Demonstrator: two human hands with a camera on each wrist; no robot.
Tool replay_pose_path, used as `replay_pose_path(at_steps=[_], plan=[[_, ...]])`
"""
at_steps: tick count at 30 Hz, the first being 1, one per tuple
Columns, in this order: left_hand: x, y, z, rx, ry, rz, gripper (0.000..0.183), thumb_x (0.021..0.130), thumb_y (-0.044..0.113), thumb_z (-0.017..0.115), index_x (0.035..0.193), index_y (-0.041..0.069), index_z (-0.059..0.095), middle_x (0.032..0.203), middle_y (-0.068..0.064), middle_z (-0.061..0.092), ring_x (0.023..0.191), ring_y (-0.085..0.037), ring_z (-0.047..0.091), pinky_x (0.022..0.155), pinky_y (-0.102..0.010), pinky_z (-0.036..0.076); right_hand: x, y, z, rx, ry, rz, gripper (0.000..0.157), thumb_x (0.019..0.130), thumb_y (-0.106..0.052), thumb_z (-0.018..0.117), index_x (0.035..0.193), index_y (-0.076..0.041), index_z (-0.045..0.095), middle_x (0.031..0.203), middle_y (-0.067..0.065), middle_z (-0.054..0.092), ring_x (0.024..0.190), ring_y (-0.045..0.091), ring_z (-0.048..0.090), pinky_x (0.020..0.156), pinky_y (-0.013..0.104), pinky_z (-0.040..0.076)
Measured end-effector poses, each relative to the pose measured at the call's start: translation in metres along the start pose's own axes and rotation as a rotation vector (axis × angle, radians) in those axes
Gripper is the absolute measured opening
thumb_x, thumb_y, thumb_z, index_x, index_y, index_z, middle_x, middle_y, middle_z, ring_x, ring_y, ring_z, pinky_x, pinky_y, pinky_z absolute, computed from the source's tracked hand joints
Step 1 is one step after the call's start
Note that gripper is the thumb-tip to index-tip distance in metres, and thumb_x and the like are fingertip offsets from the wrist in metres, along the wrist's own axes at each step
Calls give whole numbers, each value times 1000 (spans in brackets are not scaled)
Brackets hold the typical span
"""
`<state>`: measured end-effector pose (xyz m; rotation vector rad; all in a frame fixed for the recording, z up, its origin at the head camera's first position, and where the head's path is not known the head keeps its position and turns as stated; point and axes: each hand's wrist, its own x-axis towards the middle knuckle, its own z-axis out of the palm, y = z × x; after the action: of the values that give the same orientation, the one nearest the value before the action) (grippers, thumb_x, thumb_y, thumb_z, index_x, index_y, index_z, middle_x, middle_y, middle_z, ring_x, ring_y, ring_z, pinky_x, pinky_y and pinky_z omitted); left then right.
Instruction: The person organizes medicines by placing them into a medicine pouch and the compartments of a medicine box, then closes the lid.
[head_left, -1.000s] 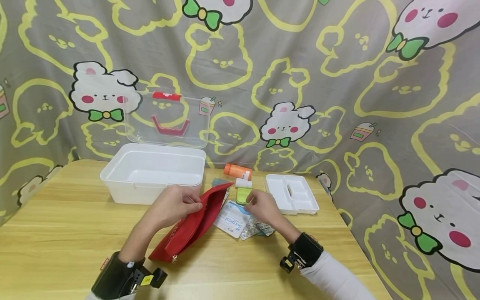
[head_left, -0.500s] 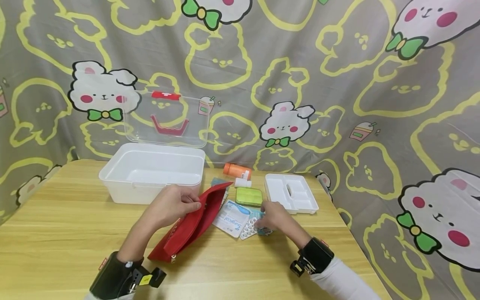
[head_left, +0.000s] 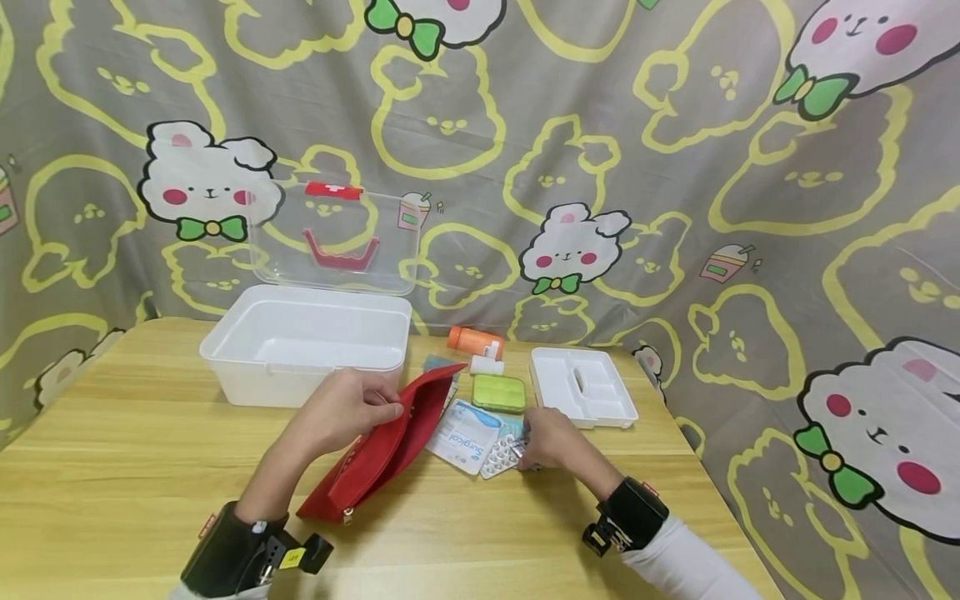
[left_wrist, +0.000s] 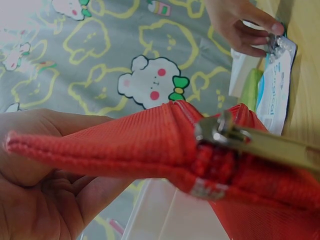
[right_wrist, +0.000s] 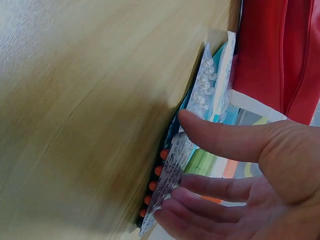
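My left hand (head_left: 348, 412) grips the rim of a red zip pouch (head_left: 390, 446), holding it tilted with its mouth open. The pouch's zip and metal puller (left_wrist: 270, 145) show close up in the left wrist view. My right hand (head_left: 555, 442) is over blister packs to the right, thumb and fingers apart. In the right wrist view, its fingertips are at a foil-faced blister pack (right_wrist: 172, 160) with orange pills along its edge. A clear blister pack (head_left: 500, 457) lies beside it, next to a white-and-blue "Surgical" packet (head_left: 465, 437).
An open white box (head_left: 300, 379) with a clear raised lid (head_left: 337, 275) stands at the back left. A green pill case (head_left: 498, 393), white roll (head_left: 486, 365) and orange bottle (head_left: 474, 342) lie mid-table. At the right is a white divided tray (head_left: 585, 387).
My right hand has moved from the green pill case toward me and right, onto the blister packs. My left hand has kept its grip on the pouch, almost unmoved.
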<state>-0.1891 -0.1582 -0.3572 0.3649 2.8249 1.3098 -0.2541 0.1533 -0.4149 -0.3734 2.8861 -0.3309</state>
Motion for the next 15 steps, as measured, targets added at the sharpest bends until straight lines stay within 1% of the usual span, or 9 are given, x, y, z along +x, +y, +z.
replay_pose_path(at_steps=[3,9,15], plan=[[0,0,0,0,1,-3,4,89,14,76,91,11,78,84,-1,75,78,-14,68,66,-28,56,0,0,0,-11,3,-7,49,61,-16,97,95,-3,65,86,5,63,77,20,55,71,35,49],[0,-1,0,-3,0,5,4,89,13,76,90,11,78,83,-1,75,76,-13,68,65,-28,56,-1,1,-2,0,-1,-18,46,63,-13,95,98,-1,68,88,5,64,78,20,55,70,34,49],[0,0,1,-6,-1,2,4,89,13,75,91,10,78,83,-2,75,75,-14,67,64,-28,56,-3,1,-5,16,3,-40,40,62,-7,90,96,-1,69,84,4,64,74,19,55,65,31,47]])
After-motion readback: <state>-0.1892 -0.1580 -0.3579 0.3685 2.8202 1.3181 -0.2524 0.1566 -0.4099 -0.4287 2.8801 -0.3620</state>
